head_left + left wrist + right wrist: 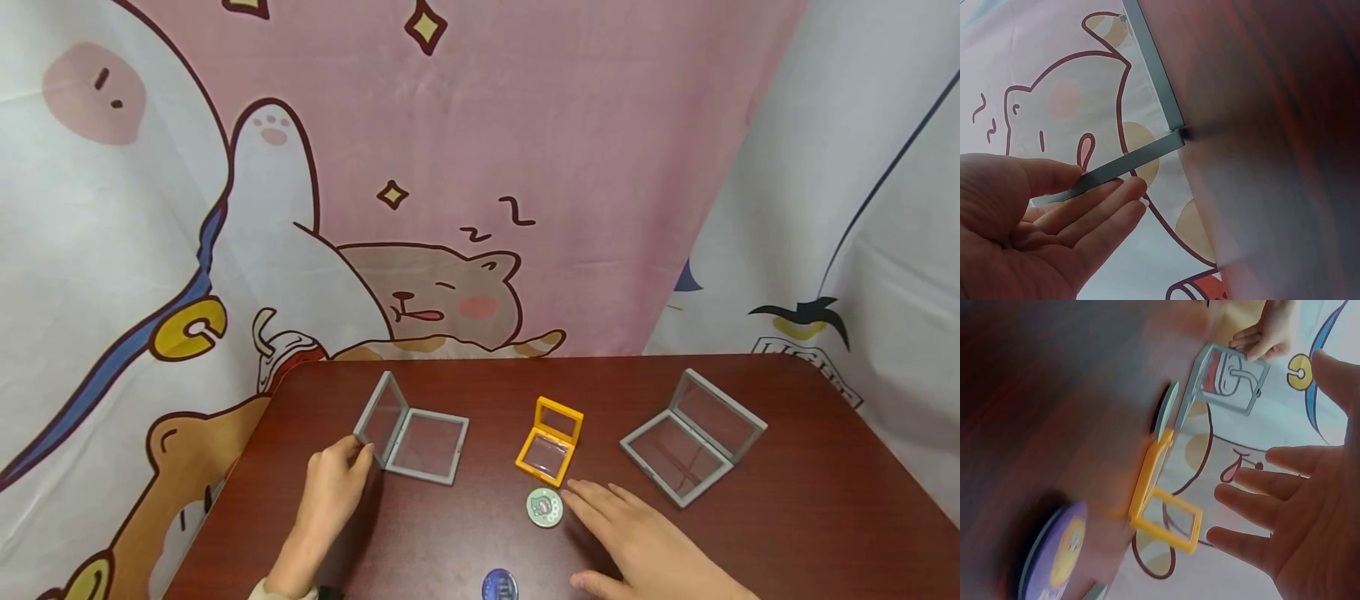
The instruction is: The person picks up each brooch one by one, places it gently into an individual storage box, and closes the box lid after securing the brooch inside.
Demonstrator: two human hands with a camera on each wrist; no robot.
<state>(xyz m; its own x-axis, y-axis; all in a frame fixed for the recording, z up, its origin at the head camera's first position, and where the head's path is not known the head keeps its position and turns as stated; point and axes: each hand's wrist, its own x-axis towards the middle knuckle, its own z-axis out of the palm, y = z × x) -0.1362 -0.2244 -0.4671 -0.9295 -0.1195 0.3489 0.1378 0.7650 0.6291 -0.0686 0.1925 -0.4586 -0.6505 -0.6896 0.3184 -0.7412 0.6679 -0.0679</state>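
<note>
My left hand (335, 483) pinches the raised lid of a grey hinged clear-windowed case (425, 481) between thumb and fingers; the left wrist view shows the grey lid (1122, 164) edge-on. My right hand (637, 537) holds nothing, its fingers extended and spread above the table in the right wrist view. Just left of its fingertips lies a round green badge (544, 507) with a cartoon print. Behind that badge stands a small yellow case (546, 454), lid up. A purple round badge (1054, 550) lies on the table in the right wrist view.
Another grey clear-windowed case (678, 457) stands at the right with its lid raised. A blue round badge (500, 586) is cut by the bottom edge of the head view. Behind the dark red table (435, 533) hangs a cartoon-printed curtain (600, 167).
</note>
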